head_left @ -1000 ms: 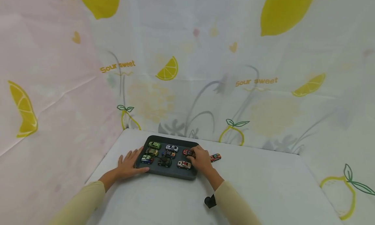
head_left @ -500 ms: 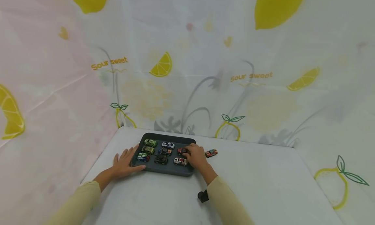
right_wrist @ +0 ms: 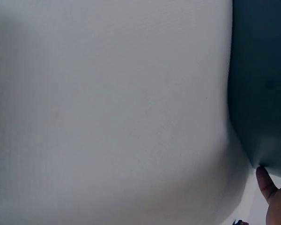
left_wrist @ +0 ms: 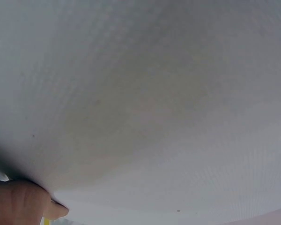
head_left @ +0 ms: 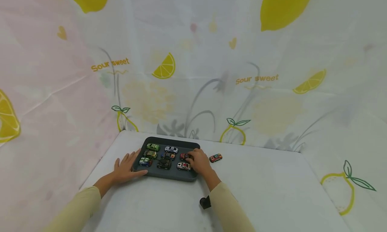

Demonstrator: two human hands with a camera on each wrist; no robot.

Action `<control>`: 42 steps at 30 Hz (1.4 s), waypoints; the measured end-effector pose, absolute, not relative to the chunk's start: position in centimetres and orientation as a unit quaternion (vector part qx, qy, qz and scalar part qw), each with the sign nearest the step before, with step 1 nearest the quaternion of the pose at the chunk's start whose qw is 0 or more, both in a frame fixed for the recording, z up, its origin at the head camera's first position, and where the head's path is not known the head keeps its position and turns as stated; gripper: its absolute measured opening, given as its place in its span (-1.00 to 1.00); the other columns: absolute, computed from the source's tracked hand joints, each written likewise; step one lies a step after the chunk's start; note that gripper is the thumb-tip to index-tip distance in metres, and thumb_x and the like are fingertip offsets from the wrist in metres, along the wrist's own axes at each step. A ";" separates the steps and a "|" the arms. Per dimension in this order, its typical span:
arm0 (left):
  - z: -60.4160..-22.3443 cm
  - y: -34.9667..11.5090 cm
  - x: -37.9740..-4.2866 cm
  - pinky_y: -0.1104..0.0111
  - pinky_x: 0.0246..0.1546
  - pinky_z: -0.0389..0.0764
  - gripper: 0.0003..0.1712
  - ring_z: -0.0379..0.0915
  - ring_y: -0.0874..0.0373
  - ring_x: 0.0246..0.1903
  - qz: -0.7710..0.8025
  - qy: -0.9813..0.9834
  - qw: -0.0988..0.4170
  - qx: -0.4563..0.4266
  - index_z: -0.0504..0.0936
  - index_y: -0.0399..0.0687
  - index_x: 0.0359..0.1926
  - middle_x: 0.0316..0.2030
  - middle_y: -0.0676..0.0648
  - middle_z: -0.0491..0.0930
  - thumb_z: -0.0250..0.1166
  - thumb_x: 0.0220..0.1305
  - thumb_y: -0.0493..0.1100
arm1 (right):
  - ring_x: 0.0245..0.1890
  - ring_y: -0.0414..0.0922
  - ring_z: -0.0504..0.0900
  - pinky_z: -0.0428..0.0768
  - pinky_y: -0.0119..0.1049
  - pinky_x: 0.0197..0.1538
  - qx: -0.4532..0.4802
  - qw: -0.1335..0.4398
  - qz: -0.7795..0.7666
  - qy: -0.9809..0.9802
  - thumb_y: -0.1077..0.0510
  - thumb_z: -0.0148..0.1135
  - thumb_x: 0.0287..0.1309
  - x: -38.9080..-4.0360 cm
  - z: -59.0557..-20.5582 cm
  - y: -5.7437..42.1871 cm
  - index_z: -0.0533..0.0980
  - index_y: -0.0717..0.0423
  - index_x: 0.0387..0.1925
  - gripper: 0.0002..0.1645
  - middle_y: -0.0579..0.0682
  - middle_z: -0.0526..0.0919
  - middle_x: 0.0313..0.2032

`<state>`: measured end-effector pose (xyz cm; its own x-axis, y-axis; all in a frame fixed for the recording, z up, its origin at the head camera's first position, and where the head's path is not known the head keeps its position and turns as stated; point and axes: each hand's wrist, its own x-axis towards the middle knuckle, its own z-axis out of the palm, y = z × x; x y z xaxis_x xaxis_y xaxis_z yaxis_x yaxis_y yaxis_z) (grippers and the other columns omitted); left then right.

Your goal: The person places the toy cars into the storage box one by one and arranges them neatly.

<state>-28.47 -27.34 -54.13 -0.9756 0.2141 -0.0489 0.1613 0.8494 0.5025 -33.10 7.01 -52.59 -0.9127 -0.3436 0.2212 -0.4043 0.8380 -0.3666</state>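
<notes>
In the head view a dark grey tray (head_left: 169,175) holds several toy cars in columns. My right hand (head_left: 201,162) reaches over the tray's right rim and pinches a dark red toy car (head_left: 183,156) between thumb and fingertips, partly covering it. Just in front of that car stands a white and red toy car (head_left: 183,166). My left hand (head_left: 122,171) rests with straight, spread fingers along the tray's left edge, thumb at the front corner. The left wrist view catches only a bit of the left hand (left_wrist: 18,202); the right wrist view shows fingers beside the tray.
An orange-red toy car (head_left: 216,157) lies on the white table (head_left: 257,185), right of the tray. Green cars (head_left: 153,147) fill the left column, with a white one (head_left: 171,149) at the back of the middle. Lemon-printed cloth (head_left: 193,74) hangs behind.
The whole head view has shifted slightly, moving the scene left and up. Both hands keep their places at the tray; the dark red car sits marginally further left in it.
</notes>
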 end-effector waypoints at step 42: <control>-54.0 -27.3 -28.3 -0.43 0.26 -0.35 0.22 -0.25 -0.49 0.46 0.261 0.959 0.050 0.095 -0.17 0.11 0.59 0.50 -0.44 -0.07 0.26 0.13 0.44 | 0.02 0.02 0.58 0.52 0.02 0.00 0.183 0.054 0.228 -0.955 0.04 0.28 0.28 -33.1 -52.7 6.9 0.68 0.05 -0.04 -0.72 0.03 0.68 -0.06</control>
